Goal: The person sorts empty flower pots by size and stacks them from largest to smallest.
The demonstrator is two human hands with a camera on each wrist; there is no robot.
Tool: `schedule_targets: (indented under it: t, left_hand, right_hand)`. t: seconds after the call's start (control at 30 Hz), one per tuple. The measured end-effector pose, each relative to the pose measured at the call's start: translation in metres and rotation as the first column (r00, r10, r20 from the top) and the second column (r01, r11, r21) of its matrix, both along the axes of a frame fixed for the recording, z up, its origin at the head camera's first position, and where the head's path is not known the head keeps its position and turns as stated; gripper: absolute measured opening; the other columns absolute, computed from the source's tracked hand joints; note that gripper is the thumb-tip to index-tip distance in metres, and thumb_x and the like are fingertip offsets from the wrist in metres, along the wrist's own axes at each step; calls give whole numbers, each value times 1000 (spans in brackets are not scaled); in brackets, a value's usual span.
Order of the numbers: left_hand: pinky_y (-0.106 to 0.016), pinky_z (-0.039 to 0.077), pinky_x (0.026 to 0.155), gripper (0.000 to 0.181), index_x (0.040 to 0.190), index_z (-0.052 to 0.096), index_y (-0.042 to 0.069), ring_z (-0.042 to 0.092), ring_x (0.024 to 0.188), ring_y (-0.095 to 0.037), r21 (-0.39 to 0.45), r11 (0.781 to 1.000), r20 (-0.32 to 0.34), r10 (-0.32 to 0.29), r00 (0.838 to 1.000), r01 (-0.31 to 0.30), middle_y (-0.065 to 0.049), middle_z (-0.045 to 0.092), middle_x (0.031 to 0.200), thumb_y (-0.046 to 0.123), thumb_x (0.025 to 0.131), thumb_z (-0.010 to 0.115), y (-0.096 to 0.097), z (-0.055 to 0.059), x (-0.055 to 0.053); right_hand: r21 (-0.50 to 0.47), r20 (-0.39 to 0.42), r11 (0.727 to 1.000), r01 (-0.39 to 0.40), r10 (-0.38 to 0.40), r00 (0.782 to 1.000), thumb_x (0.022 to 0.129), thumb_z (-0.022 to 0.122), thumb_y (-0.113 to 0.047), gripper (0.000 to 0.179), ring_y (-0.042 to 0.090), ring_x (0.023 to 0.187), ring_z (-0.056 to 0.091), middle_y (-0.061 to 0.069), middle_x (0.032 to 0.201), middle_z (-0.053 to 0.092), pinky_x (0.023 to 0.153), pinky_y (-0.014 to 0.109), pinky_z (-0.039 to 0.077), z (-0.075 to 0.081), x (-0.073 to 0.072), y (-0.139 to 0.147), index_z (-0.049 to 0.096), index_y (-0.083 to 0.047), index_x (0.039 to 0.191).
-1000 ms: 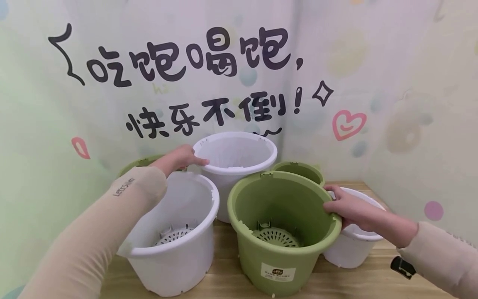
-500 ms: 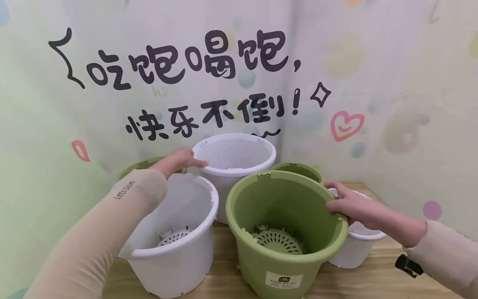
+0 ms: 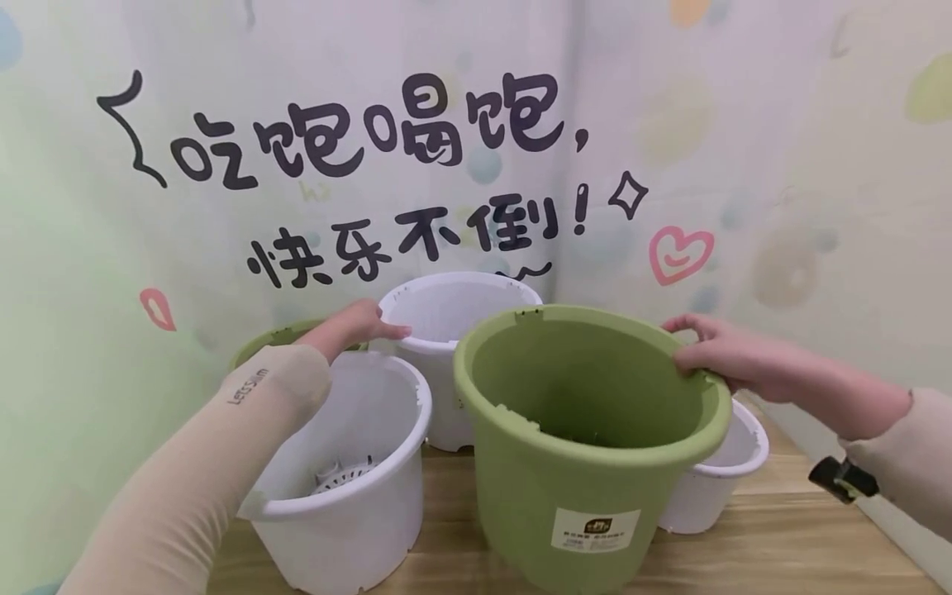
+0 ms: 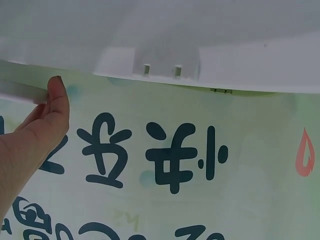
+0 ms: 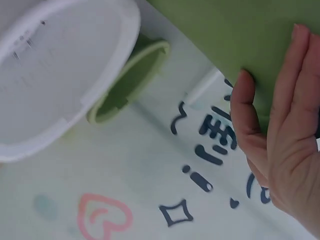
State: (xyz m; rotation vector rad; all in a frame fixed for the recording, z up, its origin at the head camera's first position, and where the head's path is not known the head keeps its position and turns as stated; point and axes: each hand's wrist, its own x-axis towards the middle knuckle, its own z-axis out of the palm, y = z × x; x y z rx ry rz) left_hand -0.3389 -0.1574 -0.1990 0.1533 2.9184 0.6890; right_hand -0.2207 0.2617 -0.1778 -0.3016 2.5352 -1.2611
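Note:
My left hand (image 3: pixel 355 325) grips the left rim of a white plastic flower pot (image 3: pixel 445 384) at the back, thumb over the rim. A large green flower pot (image 3: pixel 531 487) with a white label stands out at the front, tilted. Its right rim is held by my right hand (image 3: pixel 732 355), thumb inside and fingers outside, as the right wrist view also shows. Whether its base touches the table is out of sight. Beside it on the left, under my left forearm, sits another white flower pot (image 3: pixel 349 537) with a slotted bottom.
A smaller white pot (image 3: pixel 699 500) stands at the right, partly behind the green one. One green pot (image 3: pixel 256 345) shows at the back left; a small green pot (image 5: pixel 131 82) appears in the right wrist view. The wooden table (image 3: pixel 803 529) meets a printed curtain (image 3: pixel 610 107) behind.
My right hand has raised the large green pot and brought it right and nearer, tipping it so its slotted bottom is mostly hidden. The left hand keeps its grip on the white pot's rim.

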Motion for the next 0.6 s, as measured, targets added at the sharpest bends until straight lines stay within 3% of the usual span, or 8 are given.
schedule_targets:
  t: [0.1,0.33,0.47,0.6]
  left_hand:
    - [-48,34,103,70,128,37,-15,43,119,-41,-9,1000,-19,-16,1000,16,-32,43,128,38,88,58,-1,0,1]
    - [-44,41,96,58,114,49,-13,52,97,-32,18,999,-42,-27,999,28,-28,55,111,37,86,60,-2,-4,1]
    - [-43,41,96,60,115,49,-14,51,95,-30,7,1000,-50,-19,999,19,-27,55,111,37,87,60,-1,-5,2]
    - [-42,43,92,59,114,49,-14,51,92,-29,3,1000,-57,-18,998,18,-26,56,106,37,87,60,-1,-5,3]
  right_hand:
    - [46,-35,999,10,-9,999,75,47,-3,71,12,54,60,6,71,58,51,25,52,22,-1,0,13,5,136]
    - [101,-108,995,18,-7,994,77,44,-2,64,7,51,56,1,74,58,50,21,49,76,-7,-3,18,6,136]
    - [116,-122,993,20,-5,992,79,43,-2,60,4,53,55,-1,83,59,50,19,48,103,-17,-10,24,7,135]
    - [104,-118,994,25,-13,993,83,42,-2,54,7,54,59,-1,83,61,55,27,53,125,-29,-20,28,6,134]
